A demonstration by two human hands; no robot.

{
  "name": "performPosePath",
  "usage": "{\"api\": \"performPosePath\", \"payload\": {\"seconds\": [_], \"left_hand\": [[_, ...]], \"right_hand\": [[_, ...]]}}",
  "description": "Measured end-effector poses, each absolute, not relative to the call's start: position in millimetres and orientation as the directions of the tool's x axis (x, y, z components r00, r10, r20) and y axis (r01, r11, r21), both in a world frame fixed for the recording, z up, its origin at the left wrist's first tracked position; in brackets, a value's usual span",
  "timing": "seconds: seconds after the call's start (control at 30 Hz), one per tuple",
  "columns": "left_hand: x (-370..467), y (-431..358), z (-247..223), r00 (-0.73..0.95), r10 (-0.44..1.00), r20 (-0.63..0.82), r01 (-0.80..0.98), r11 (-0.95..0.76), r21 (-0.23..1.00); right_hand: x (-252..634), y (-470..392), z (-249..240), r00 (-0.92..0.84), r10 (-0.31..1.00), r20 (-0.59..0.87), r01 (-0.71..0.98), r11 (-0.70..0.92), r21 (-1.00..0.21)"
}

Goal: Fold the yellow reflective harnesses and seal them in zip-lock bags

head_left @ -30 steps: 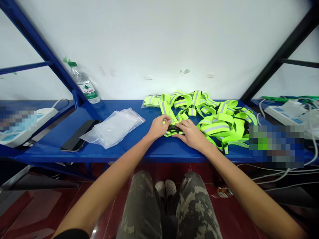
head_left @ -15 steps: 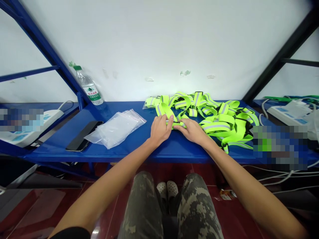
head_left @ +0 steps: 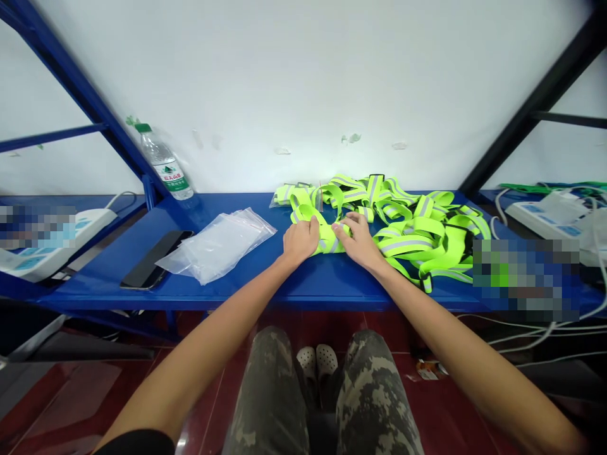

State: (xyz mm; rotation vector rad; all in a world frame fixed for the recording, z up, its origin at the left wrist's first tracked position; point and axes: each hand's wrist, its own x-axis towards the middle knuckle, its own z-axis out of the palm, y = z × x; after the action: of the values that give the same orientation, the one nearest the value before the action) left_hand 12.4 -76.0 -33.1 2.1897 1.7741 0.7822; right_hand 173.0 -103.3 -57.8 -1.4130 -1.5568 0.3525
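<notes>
Between my hands is a neon yellow reflective strap (head_left: 331,241) with a silver-grey stripe, folded into a flat bundle low over the table. My left hand (head_left: 302,239) is closed on the bundle's left end, and a loop of the strap stands up behind it. At the right end, my right hand (head_left: 358,239) grips the strap with its thumb on top and fingers behind. A pile of similar reflective straps (head_left: 422,234) with black buckles lies to the right and behind. Behind my left hand sits a clear bag (head_left: 287,196) with folded straps inside.
Clear zip bags (head_left: 218,243) lie left of my hands on the blue table (head_left: 265,287), beside a black phone (head_left: 156,259). A water bottle (head_left: 165,164) leans by the wall. White power strips (head_left: 71,240) and cables flank the table; blue posts rise at the left.
The strap between my hands has turned from a narrow edge-on strip to a broader folded bundle facing up. My right hand has shifted slightly, its fingers now farther back.
</notes>
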Motion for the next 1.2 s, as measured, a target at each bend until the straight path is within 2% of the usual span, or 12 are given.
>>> {"api": "performPosePath", "payload": {"seconds": [0.17,0.27,0.47,0.6,0.73,0.87,0.93,1.07,1.2], "left_hand": [[12,-74,-37,0.171,0.908,0.383,0.813,-0.349,0.466],[11,-71,-40,0.134,0.881,0.453,0.773,-0.379,0.509],[8,-58,-46,0.219,0.897,0.385,0.594,-0.436,0.677],[8,-53,-48,0.279,0.869,0.408,0.513,-0.494,0.702],[10,-52,-50,0.311,0.838,0.449,0.549,-0.544,0.634],[10,-53,-50,0.318,0.820,0.477,0.660,-0.552,0.509],[10,-52,-50,0.314,0.825,0.469,0.677,-0.541,0.498],[10,-51,-50,0.290,0.846,0.448,0.643,-0.519,0.563],[10,-54,-49,0.233,0.870,0.435,0.622,-0.477,0.621]], "right_hand": [[168,-102,-57,0.146,0.920,0.363,0.496,0.249,-0.832],[165,-101,-56,0.164,0.925,0.342,0.481,0.228,-0.846],[161,-96,-59,0.155,0.931,0.330,0.495,0.216,-0.842],[163,-94,-61,0.194,0.889,0.414,0.534,0.258,-0.805],[164,-93,-60,0.208,0.827,0.522,0.603,0.311,-0.734],[163,-96,-57,0.101,0.750,0.654,0.740,0.383,-0.553],[164,-102,-53,-0.004,0.731,0.683,0.801,0.411,-0.435],[173,-118,-46,-0.324,0.738,0.592,0.788,0.557,-0.263],[187,-126,-45,-0.481,0.747,0.459,0.719,0.636,-0.281]]}}
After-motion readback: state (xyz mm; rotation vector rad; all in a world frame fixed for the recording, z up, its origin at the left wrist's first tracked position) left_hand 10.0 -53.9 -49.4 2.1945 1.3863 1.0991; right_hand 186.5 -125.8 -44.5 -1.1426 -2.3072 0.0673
